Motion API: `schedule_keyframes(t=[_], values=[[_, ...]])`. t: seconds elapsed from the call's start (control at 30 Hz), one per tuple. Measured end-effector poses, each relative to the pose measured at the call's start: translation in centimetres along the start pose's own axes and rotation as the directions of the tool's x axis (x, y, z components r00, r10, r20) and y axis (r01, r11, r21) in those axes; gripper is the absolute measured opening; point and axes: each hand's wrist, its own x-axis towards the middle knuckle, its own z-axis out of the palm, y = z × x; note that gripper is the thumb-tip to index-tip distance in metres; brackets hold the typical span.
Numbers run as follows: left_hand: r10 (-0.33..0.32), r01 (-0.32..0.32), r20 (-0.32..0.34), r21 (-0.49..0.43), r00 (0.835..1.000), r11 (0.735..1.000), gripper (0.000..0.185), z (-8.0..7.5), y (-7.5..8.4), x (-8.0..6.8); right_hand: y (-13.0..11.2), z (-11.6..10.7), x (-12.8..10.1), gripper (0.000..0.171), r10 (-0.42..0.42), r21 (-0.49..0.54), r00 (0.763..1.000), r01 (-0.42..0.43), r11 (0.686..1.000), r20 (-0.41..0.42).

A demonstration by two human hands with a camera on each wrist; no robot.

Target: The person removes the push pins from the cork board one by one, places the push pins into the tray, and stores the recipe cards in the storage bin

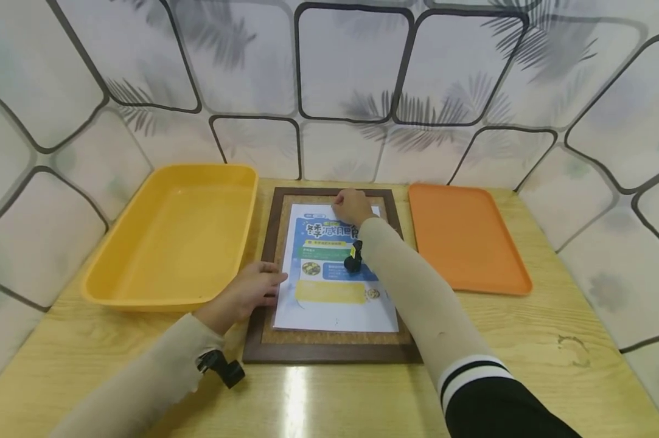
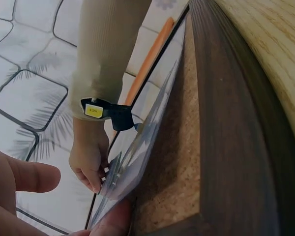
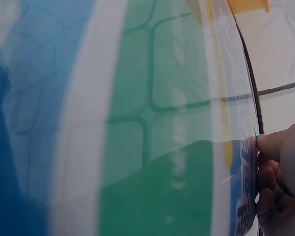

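the right hand's [image 1: 353, 208] fingers curl tightly at the upper edge of the poster [image 1: 329, 271] (whether they pinch it, i cannot tell). the left hand's [image 1: 249, 289] fingers are loosely spread, touching the poster's left edge. the poster lies on the framed corkboard [image 1: 334, 353]. left of the corkboard sits a yellow tray [image 1: 189, 237]; right of the corkboard, an orange tray [image 1: 468, 240]. beneath the corkboard is the wooden surface [image 1: 526, 353]; behind it, a patterned wall [image 1: 356, 67].

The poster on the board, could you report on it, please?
Poster on corkboard. Right hand curled at its top edge; left hand at its left edge. No obstruction visible.
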Motion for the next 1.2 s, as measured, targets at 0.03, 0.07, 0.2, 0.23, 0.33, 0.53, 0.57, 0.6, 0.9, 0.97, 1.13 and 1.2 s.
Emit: schedule_keyframes(t=[0.03, 0.07, 0.2, 0.23, 0.33, 0.53, 0.57, 0.6, 0.9, 0.97, 1.13, 1.2], values=[[0.007, -0.007, 0.000, 0.012, 1.000, 1.000, 0.051, 0.0, -0.1, 0.0, 0.0, 0.0, 0.0, 0.017, -0.003, -0.004, 1.000, 0.003, 1.000, 0.003], [0.015, -0.015, -0.001, 0.024, 1.000, 1.000, 0.051, 0.0, -0.2, 0.0, 0.0, 0.0, 0.1, 0.017, -0.007, -0.007, 1.000, 0.007, 1.000, 0.005], [0.051, -0.050, -0.017, 0.080, 0.999, 0.996, 0.048, 0.0, -0.6, 0.2, 0.2, 0.0, 0.6, 0.015, -0.013, -0.022, 1.000, 0.014, 1.000, 0.012], [0.061, -0.060, -0.016, 0.088, 0.998, 0.994, 0.048, 0.0, -0.6, 0.1, 0.3, 0.0, 0.7, 0.014, -0.014, -0.028, 1.000, 0.014, 1.000, 0.014], [0.088, -0.086, -0.014, 0.102, 0.996, 0.991, 0.048, 0.0, -0.8, 0.1, 0.4, 0.1, 0.9, 0.014, -0.024, -0.043, 0.999, 0.025, 0.999, 0.021], [0.130, -0.129, -0.002, 0.117, 0.991, 0.985, 0.051, -0.1, -1.4, 0.3, 0.3, 0.1, 0.8, 0.017, -0.054, -0.088, 0.997, 0.058, 0.994, 0.050], [0.132, -0.131, -0.005, 0.121, 0.991, 0.984, 0.051, -0.1, -1.4, 0.4, 0.2, 0.2, 0.8, 0.018, -0.058, -0.096, 0.997, 0.063, 0.993, 0.051], [0.132, -0.130, -0.009, 0.129, 0.991, 0.983, 0.051, -0.1, -1.5, 0.4, 0.2, 0.2, 0.9, 0.019, -0.058, -0.098, 0.997, 0.063, 0.993, 0.051], [0.103, -0.094, -0.041, 0.172, 0.994, 0.981, 0.052, -0.1, -1.3, 0.6, -0.1, 0.1, 1.1, 0.031, -0.048, -0.118, 0.996, 0.058, 0.991, 0.082], [0.106, -0.098, -0.037, 0.173, 0.994, 0.980, 0.052, -0.1, -1.3, 0.6, -0.2, 0.2, 1.2, 0.033, -0.048, -0.116, 0.994, 0.059, 0.992, 0.102], [0.118, -0.112, -0.030, 0.169, 0.993, 0.979, 0.051, -0.2, -1.4, 0.5, -0.3, 0.3, 1.7, 0.024, -0.020, -0.156, 0.984, 0.048, 0.987, 0.177], [0.119, -0.112, -0.033, 0.173, 0.992, 0.978, 0.050, -0.2, -1.3, 0.4, -0.4, 0.3, 2.0, 0.021, -0.007, -0.180, 0.980, 0.043, 0.983, 0.197]])
